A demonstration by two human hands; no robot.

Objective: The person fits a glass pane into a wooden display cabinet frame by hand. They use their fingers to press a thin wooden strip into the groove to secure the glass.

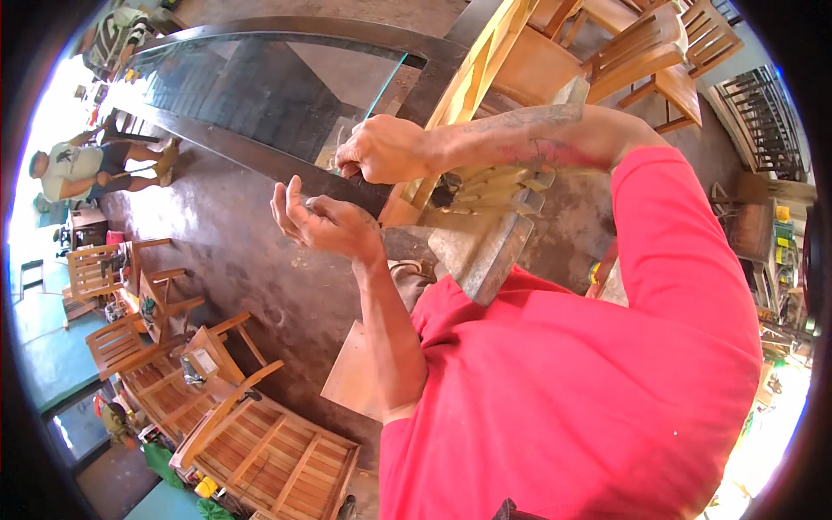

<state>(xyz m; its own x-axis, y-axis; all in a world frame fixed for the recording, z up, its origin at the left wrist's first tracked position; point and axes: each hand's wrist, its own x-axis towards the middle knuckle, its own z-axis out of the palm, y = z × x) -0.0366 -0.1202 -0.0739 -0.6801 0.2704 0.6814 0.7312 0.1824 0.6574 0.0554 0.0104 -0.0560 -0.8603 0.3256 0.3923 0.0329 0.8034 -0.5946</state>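
Observation:
A dark wooden frame (230, 143) with a glass pane (251, 82) in it lies before me. At the frame's near right corner, my right hand (386, 152) is closed, its fingers pinched together low over the inner edge. What the fingers hold is hidden, though something small and dark shows under them. Beside the frame's outer edge is my left hand (325, 225), palm turned up and fingers partly bent and apart, with nothing seen in it. The pane's greenish edge (386, 87) stands a little apart from the frame's right end piece.
Light wooden pieces (481, 61) and a worn grey board (485, 256) adjoin the frame's right end. Wooden chairs (637, 52) stand at the far right. A slatted wooden bench (269, 455) and more chairs are at lower left. Another person (78, 173) is at far left.

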